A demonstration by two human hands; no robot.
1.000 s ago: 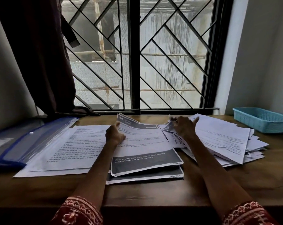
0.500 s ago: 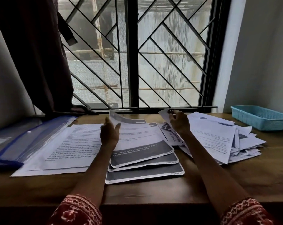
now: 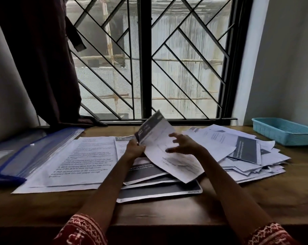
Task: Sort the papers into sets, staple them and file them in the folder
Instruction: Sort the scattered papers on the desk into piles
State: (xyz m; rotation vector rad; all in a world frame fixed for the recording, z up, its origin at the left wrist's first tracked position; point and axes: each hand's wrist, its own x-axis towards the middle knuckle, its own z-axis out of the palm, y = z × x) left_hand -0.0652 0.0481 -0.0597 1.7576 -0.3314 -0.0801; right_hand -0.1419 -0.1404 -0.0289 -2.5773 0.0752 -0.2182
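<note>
**A:** so where's the sheet (image 3: 164,149) right now?

**B:** up off the table (image 3: 167,209), tilted, above the middle pile (image 3: 158,186). Left hand (image 3: 134,147) pinches its left edge. Right hand (image 3: 184,144) is just over its face, fingers spread and blurry, can't tell if it's touching.

**A:** rest of the stuff?

**B:** messy unsorted heap (image 3: 247,152) to the right, text pages (image 3: 75,161) and the blue folder (image 3: 22,154) to the left.

The lifted sheet (image 3: 164,149) reads "23"; a flat page (image 3: 122,145) reads "34".
</note>
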